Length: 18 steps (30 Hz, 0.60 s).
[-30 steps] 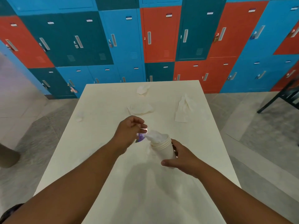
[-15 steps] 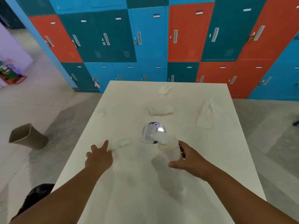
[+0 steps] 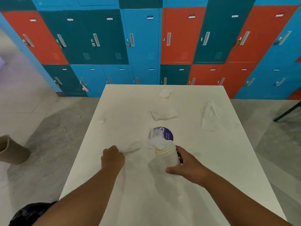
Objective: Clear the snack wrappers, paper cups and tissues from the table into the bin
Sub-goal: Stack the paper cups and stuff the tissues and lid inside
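Observation:
My right hand point(image 3: 187, 167) grips a stack of white paper cups point(image 3: 167, 156) tilted over the white table point(image 3: 162, 201); crumpled tissue and a round purple wrapper point(image 3: 164, 133) stick out of its mouth. My left hand point(image 3: 112, 158) is closed on the end of a thin white tissue point(image 3: 132, 147) lying on the table left of the cups. More tissues lie farther back: a flat one point(image 3: 163, 114), a small one point(image 3: 165, 93) near the far edge, a long one point(image 3: 209, 116) at the right, and a small scrap point(image 3: 101, 121) at the left.
A tan bin point(image 3: 12, 150) stands on the floor to the left of the table. A black bag point(image 3: 31, 212) shows at the bottom left. Coloured lockers point(image 3: 146, 43) line the wall behind. A dark chair leg point(image 3: 287, 111) is at the right.
My left hand let go at the cups' mouth, moved left over the table, and has now closed on the thin tissue. The view swung left, bringing the tan bin into sight.

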Each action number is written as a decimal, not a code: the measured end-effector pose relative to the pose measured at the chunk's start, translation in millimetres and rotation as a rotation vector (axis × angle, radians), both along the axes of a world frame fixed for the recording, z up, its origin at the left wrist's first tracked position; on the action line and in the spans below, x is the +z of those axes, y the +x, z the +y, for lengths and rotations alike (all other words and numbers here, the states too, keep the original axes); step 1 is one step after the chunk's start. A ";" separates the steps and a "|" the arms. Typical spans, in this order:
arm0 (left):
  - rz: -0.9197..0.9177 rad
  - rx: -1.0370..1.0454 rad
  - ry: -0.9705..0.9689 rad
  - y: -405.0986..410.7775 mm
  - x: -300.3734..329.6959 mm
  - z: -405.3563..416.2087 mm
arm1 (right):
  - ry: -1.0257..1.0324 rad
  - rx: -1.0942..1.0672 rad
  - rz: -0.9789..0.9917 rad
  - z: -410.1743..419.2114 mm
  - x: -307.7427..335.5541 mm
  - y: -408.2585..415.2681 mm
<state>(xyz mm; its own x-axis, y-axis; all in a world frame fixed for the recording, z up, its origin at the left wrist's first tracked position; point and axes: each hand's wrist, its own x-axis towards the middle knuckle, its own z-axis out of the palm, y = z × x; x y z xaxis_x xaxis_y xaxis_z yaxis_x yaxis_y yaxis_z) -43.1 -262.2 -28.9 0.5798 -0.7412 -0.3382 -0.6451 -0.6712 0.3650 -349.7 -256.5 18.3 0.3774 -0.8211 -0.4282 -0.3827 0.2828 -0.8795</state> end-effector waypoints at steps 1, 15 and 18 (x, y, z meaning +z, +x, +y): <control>0.053 0.006 -0.074 3.7 3.0 -0.6 | -0.001 -0.003 0.002 -0.3 -0.2 1.3; 0.205 -0.340 -0.597 -43.5 125.4 -57.2 | -0.018 0.021 -0.038 -8.4 -1.2 21.5; 0.145 -0.541 -0.533 -69.7 121.3 -54.1 | -0.030 0.016 -0.042 -9.5 1.7 19.8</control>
<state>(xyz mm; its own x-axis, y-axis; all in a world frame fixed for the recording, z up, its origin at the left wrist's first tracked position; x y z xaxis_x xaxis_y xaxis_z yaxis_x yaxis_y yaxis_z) -112.9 -316.3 92.4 0.0680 -0.9928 0.0988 -0.7541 0.0137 0.6566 -329.9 -266.0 20.0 0.4076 -0.8271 -0.3869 -0.3499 0.2499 -0.9028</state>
